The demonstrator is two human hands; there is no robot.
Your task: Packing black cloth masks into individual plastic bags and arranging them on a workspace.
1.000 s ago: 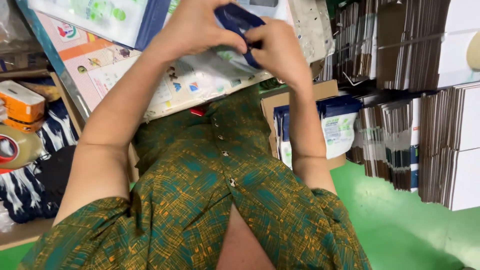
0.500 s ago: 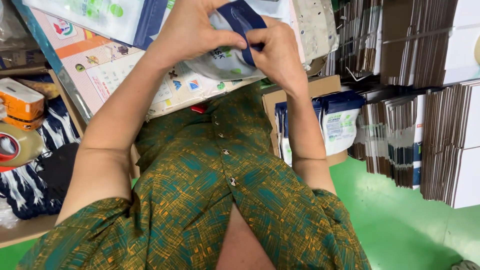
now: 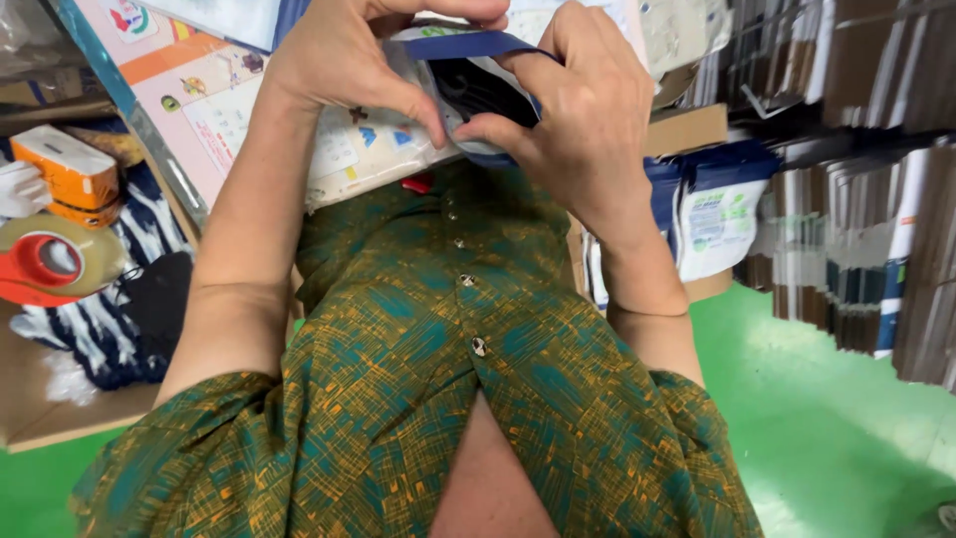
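A navy and white pouch [image 3: 468,85] is held up at chest height, its mouth pulled apart. My left hand [image 3: 349,60] pinches the pouch's left rim between thumb and fingers. My right hand [image 3: 583,110] grips the right rim, with its fingertips at the opening. The dark inside of the pouch shows between the two hands. Under the pouch lies a flat printed sheet [image 3: 209,100] with pink and orange panels. My green patterned shirt [image 3: 438,379] fills the lower part of the view.
A roll of tape on a red dispenser [image 3: 45,264] and an orange box [image 3: 70,169] sit at the left. A carton with navy and white pouches [image 3: 712,209] stands at the right, beside stacks of flat cardboard [image 3: 866,199]. The floor [image 3: 827,418] is green.
Both hands have come lower and nearer to me with the pouch, and its mouth is spread wider than before.
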